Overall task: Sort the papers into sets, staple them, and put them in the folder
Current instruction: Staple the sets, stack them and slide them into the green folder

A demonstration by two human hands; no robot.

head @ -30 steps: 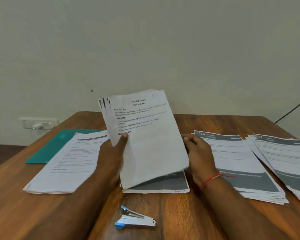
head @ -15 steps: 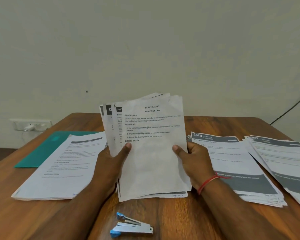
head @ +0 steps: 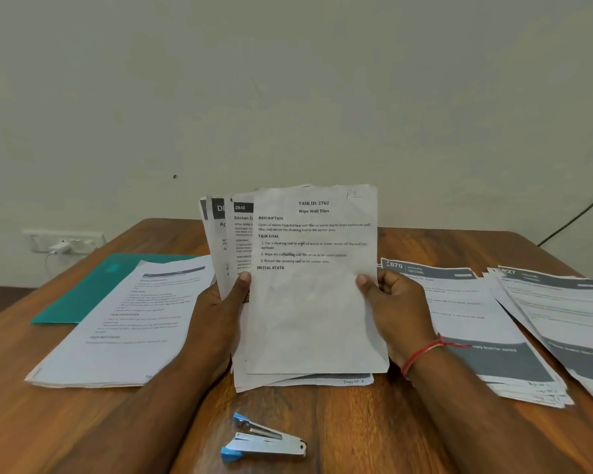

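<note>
Sorting judged mid-way: fanned white printed sheets (head: 315,295) gripped at centre by left hand (head: 216,313) and right hand (head: 396,311). White paper stack (head: 124,323) laid at 9 o'clock, grey-banded paper stacks (head: 476,323) at 3. Blue-silver stapler (head: 264,439) at 6, teal folder (head: 89,292) at 10, not yet used.

The left hand (head: 220,313) and the right hand (head: 394,309) are both bare, with no gloves. The left forearm (head: 144,415) and the right forearm (head: 486,422) are uncovered as far down as the lower edge of the view. The right wrist wears a thin red thread (head: 421,354), wound round in a few close strands that run slantwise across it. A short loose end of the same thread sticks out from the outer side of that wrist. The thumbs (head: 243,282) end in short, rounded nails.
</note>
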